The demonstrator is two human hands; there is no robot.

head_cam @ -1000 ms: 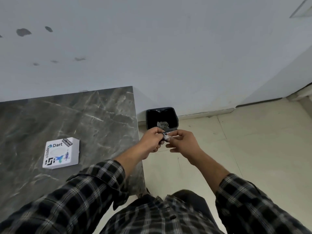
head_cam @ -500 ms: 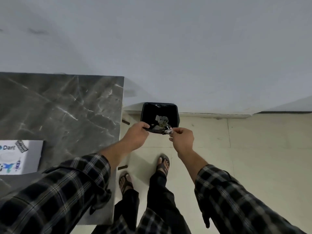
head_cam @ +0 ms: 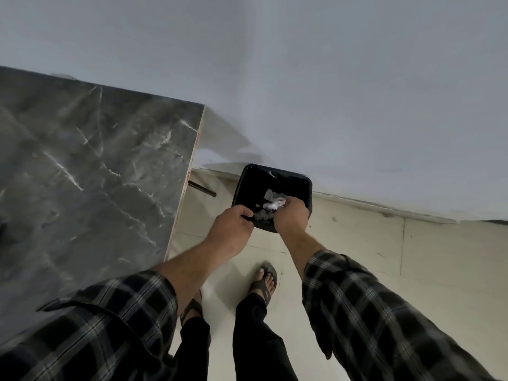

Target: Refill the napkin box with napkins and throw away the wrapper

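I stand over a small black bin (head_cam: 302, 185) on the floor against the wall. Both hands hover above its near edge. My right hand (head_cam: 291, 218) pinches the crumpled wrapper (head_cam: 272, 206), whose white and pinkish end pokes out over the bin's opening. My left hand (head_cam: 231, 229) is curled shut at the bin's near left corner, seemingly on a greyish part of the same wrapper that reaches across to it. Some pale trash (head_cam: 270, 193) lies inside the bin. The napkin box is out of view.
A dark marble-patterned table (head_cam: 90, 174) fills the left side, its right edge close to the bin. A dark table leg (head_cam: 202, 188) shows beneath it. My sandalled feet (head_cam: 265, 281) stand on pale floor tiles just short of the bin. A grey wall rises behind.
The view has tilted down and right, so the napkin box has left the frame. Both hands moved forward from chest height to above the bin and drew slightly apart.
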